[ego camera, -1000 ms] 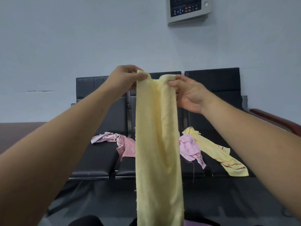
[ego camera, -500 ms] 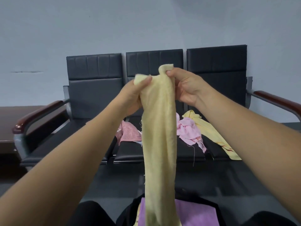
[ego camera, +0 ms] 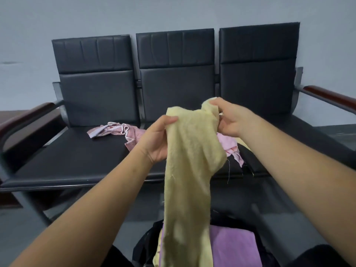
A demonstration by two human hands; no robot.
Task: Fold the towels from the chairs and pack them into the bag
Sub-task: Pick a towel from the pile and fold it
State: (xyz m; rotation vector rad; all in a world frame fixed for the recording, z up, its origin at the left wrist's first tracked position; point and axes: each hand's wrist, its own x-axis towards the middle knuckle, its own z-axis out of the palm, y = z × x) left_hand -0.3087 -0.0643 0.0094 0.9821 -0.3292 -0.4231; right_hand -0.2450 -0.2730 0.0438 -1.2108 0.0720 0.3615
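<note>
Two hands: both are raised in the head view and hold the top edge of one yellow towel (ego camera: pixel 189 166) in front of the chairs (ego camera: pixel 96 89).
Left hand (ego camera: pixel 154 143): the fingers curl behind the cloth and the thumb presses on its front at the upper left corner.
Right hand (ego camera: pixel 230 120): thumb and fingertips pinch the upper right corner, which pokes up just above the knuckles.
Yellow towel: it hangs long and narrow from the two grips and bunches out below the right hand. Its lower end reaches the bag's opening at the bottom edge of the view. Whether it touches what lies inside cannot be told.
Bag (ego camera: pixel 144 245): black and open, low in the view, directly under the hanging towel.
Bag contents: a purple towel (ego camera: pixel 233 245) lies flat inside, to the right of the yellow cloth.
Chairs: three joined black seats stand against a pale wall (ego camera: pixel 173 12), with reddish-brown armrests (ego camera: pixel 327 95) at the outer ends.
Left seat: a dusty-pink towel (ego camera: pixel 119 131) lies crumpled at the back, reaching toward the middle seat.
Middle seat: a pale pink towel (ego camera: pixel 230 146) lies crumpled, mostly hidden behind the yellow towel and the right hand.
</note>
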